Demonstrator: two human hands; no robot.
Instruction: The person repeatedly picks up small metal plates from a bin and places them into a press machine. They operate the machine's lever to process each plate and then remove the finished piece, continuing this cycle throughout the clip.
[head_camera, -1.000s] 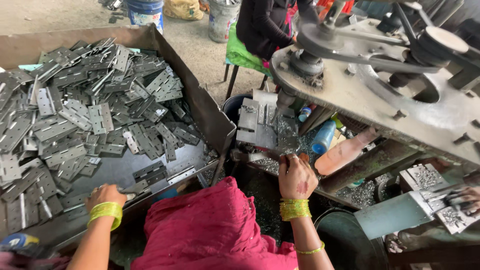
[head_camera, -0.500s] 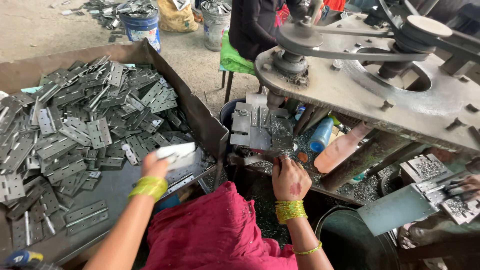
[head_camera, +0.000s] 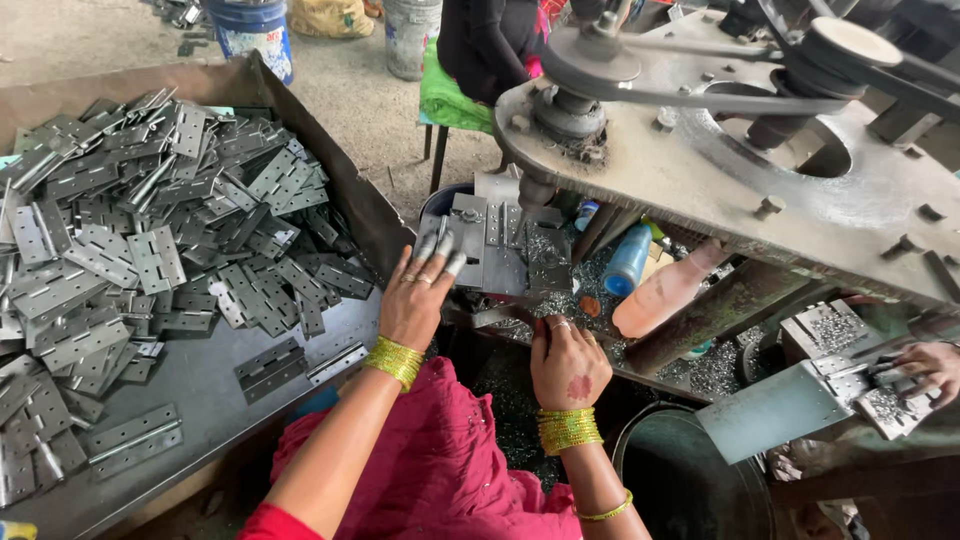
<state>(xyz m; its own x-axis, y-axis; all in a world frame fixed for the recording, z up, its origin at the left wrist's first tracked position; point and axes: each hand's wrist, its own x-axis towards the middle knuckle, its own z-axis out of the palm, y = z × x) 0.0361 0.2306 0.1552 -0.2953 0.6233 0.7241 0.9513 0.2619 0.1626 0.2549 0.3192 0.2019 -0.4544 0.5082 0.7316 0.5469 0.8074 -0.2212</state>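
My left hand (head_camera: 418, 292) reaches over to the die block (head_camera: 500, 245) of a belt-driven press (head_camera: 720, 150). Its fingertips lie on a grey hinge plate (head_camera: 458, 268) at the block, which they mostly cover. My right hand (head_camera: 568, 365) rests at the front edge of the press bed with fingers curled; what lies under them is hidden. Both wrists wear yellow-green bangles. To my left, a brown tray (head_camera: 200, 385) holds a heap of several grey hinge plates (head_camera: 130, 240).
A blue bottle (head_camera: 628, 262) and a pinkish bottle (head_camera: 665, 290) lie under the press table. Another person's hand (head_camera: 925, 368) handles metal pieces at the right. Someone sits on a green stool (head_camera: 455, 100) behind. A dark bin (head_camera: 690, 480) stands below; buckets (head_camera: 255, 25) at the back.
My left hand lifted a hinge plate from the tray and carried it right to the die block. My right hand stayed at the press bed.
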